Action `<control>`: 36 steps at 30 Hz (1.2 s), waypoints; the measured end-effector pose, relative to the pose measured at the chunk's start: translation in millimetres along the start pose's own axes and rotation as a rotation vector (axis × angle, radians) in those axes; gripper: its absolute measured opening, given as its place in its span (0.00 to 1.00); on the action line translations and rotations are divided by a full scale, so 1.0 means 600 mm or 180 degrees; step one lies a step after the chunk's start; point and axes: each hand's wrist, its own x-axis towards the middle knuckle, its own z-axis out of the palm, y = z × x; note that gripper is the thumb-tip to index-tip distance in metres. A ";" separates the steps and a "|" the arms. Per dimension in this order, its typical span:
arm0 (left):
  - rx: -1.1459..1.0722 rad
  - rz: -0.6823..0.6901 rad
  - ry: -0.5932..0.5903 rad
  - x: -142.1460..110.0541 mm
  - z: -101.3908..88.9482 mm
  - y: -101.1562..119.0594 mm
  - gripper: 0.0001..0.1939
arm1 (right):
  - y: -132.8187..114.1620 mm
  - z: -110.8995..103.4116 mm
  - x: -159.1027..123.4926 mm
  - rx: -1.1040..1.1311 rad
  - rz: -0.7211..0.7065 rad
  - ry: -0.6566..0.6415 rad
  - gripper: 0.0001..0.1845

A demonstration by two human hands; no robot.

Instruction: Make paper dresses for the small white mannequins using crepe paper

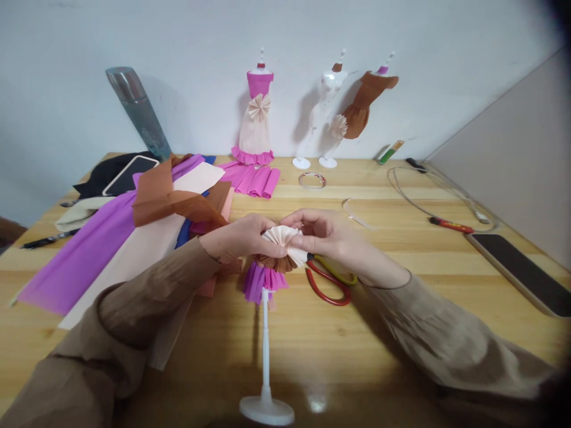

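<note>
White stand base [266, 410] sat nearest at 6 o'clock on tabletop [401, 333] | left hand [238, 238] fingers pinched cream paper fan [285, 244] at centre | right hand [323, 233] fingers gripped fan's 3 o'clock edge | red scissors [328, 282] lay at 4 o'clock.

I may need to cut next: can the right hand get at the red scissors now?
Probably yes: the red scissors lie uncovered on the table just under the right hand, but that hand is pinching the paper fan.
</note>
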 end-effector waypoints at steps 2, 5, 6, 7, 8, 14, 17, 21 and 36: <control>0.0004 -0.0019 0.0051 0.000 0.003 -0.001 0.07 | 0.003 0.003 0.001 -0.0157 -0.0089 0.0056 0.13; -0.0129 -0.0032 0.0049 -0.002 0.005 -0.003 0.04 | 0.008 0.005 0.002 -0.0199 -0.0031 0.0183 0.10; -0.0181 -0.0034 -0.0004 -0.003 0.005 -0.002 0.04 | 0.010 0.005 0.003 -0.0155 0.0020 0.0205 0.11; -0.0198 -0.0043 -0.0051 -0.004 0.004 -0.001 0.05 | 0.011 0.004 0.003 -0.0096 0.0065 0.0213 0.12; -0.0183 -0.0055 -0.0076 -0.005 0.003 0.000 0.06 | 0.011 0.002 0.003 -0.0031 0.0097 0.0218 0.12; 0.0031 0.0015 -0.0058 -0.006 0.001 0.011 0.10 | 0.007 -0.001 0.005 0.0232 0.0172 0.0346 0.16; 0.0130 0.0088 0.0166 -0.003 0.002 0.010 0.09 | 0.007 0.000 0.006 0.0289 0.0195 0.0388 0.17; 0.0417 0.0218 0.0268 -0.001 0.001 0.005 0.11 | 0.011 0.001 0.006 0.0322 0.0250 0.0355 0.18; 0.0230 0.0215 0.0495 0.001 -0.009 0.004 0.08 | -0.008 -0.028 -0.006 -0.1002 0.0290 -0.0130 0.17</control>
